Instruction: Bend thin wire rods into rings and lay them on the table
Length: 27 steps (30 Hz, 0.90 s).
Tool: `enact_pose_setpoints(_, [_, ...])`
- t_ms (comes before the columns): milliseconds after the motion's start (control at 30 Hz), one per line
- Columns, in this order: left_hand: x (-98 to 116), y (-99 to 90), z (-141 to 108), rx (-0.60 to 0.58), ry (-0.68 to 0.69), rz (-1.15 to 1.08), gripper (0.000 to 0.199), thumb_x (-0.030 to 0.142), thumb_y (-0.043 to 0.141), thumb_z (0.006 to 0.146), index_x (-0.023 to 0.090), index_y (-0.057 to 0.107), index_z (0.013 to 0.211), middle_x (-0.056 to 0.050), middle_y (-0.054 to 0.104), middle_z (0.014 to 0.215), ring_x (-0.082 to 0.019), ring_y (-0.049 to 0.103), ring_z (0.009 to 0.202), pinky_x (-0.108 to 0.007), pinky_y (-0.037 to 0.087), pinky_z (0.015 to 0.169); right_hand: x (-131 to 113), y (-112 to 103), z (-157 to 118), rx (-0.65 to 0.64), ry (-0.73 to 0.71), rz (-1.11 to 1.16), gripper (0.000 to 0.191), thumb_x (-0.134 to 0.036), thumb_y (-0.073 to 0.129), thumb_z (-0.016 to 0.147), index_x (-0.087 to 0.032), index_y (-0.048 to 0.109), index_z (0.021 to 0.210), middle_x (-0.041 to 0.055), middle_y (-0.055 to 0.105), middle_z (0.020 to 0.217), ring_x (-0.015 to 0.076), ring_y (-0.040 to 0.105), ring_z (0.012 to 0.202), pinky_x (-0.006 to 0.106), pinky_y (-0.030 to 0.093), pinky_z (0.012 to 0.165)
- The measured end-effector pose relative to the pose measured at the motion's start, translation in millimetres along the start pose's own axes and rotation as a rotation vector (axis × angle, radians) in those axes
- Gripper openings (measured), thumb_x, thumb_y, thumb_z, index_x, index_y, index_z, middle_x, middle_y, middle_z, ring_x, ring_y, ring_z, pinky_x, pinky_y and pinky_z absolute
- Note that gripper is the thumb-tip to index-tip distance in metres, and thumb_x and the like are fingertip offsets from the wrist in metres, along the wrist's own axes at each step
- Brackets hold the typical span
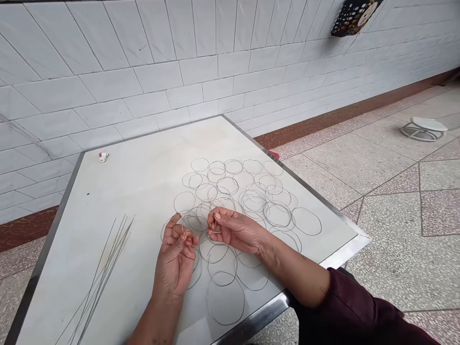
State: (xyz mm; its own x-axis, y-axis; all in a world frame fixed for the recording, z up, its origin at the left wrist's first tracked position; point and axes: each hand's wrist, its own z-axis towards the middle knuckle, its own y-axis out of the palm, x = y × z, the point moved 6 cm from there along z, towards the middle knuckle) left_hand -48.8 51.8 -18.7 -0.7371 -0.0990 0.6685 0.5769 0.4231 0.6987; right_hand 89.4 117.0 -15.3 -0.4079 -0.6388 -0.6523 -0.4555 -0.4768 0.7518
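My left hand (175,263) is closed in a pinch on a thin metal wire (182,228), thumb against the fingers. To its right, my right hand (235,231) also pinches a thin piece of wire between thumb and fingertips. Whether both hands grip the two ends of one wire, I cannot tell. Both hands hover over many thin wire rings (226,325) that lie spread and overlapping on the table's right half. Left of my left hand lies a loose bunch of straight wires (102,273).
The white table (143,167) has a metal edge and stands against a white tiled wall (154,103). A small red-and-white object (103,156) sits near its far left corner. A round stool (426,125) stands on the floor at right. A dark patterned basket (354,17) hangs on the wall.
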Motion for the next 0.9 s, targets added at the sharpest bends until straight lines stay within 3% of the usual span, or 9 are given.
enact_pose_setpoints(400, [0.6, 4.3, -3.6, 0.015, -0.012, 0.004, 0.056, 0.003, 0.087, 0.062, 0.019, 0.07, 0.112, 0.009, 0.057, 0.07, -0.007, 0.062, 0.066, -0.018, 0.059, 0.064, -0.3, -6.9, 3.6, 0.138, -0.113, -0.091, 0.026, -0.039, 0.081, 0.081, -0.016, 0.07, 0.085, -0.002, 0.061, 0.08, 0.0076, 0.06, 0.069, 0.024, 0.048, 0.075])
enact_pose_setpoints(733, [3.3, 2.3, -2.0, -0.002, 0.005, -0.02, 0.056, 0.0, 0.085, 0.062, 0.02, 0.07, 0.112, 0.008, 0.058, 0.073, -0.006, 0.062, 0.067, -0.018, 0.06, 0.068, -0.2, 2.5, -0.4, -0.005, -0.116, -0.152, 0.028, -0.045, 0.071, 0.09, -0.018, 0.073, 0.098, 0.0014, 0.064, 0.089, 0.0111, 0.065, 0.083, 0.029, 0.05, 0.088])
enact_pose_setpoints(900, [2.0, 4.9, -5.9, -0.034, -0.014, -0.012, 0.058, 0.004, 0.088, 0.061, 0.021, 0.07, 0.113, 0.009, 0.058, 0.07, -0.005, 0.058, 0.062, -0.019, 0.059, 0.066, -0.6, -1.2, 0.8, 0.036, -0.135, -0.141, 0.023, -0.04, 0.073, 0.089, -0.018, 0.073, 0.094, -0.0007, 0.062, 0.083, 0.01, 0.064, 0.078, 0.026, 0.05, 0.083])
